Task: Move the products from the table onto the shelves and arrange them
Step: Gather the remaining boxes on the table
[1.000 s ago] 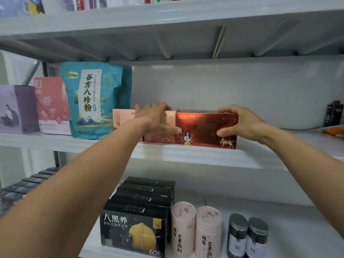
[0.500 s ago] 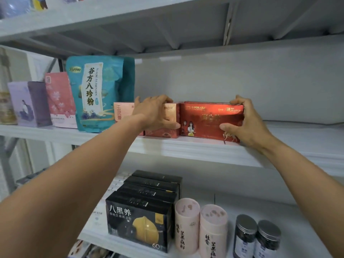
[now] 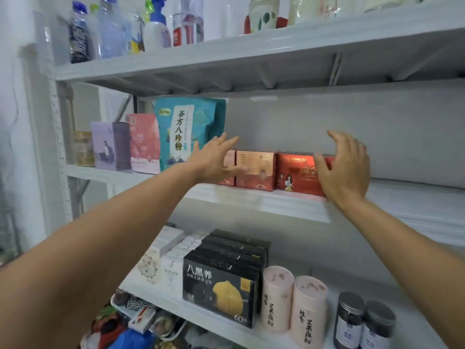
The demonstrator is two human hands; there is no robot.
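A red box [image 3: 297, 172] stands on the middle shelf [image 3: 264, 201], beside a pink-gold box [image 3: 255, 170]. My right hand [image 3: 344, 170] hovers in front of the red box's right end, fingers spread and relaxed, holding nothing. My left hand [image 3: 216, 157] is stretched out flat in front of another pink box [image 3: 230, 161], which it partly hides, fingers straight. Neither hand grips a box.
Left on the middle shelf stand a teal pouch [image 3: 186, 132], a pink box [image 3: 144, 143], a purple box [image 3: 110, 146] and a tin [image 3: 83, 148]. The shelf's right part is bare. Below are black boxes [image 3: 221, 283], pink tubes [image 3: 292, 303] and dark jars [image 3: 362, 323]. Bottles [image 3: 113, 28] line the top shelf.
Both hands have let go of the boxes and drawn back with fingers spread. The red box stays on the shelf. The camera has pulled back and tilted up, showing the top shelf.
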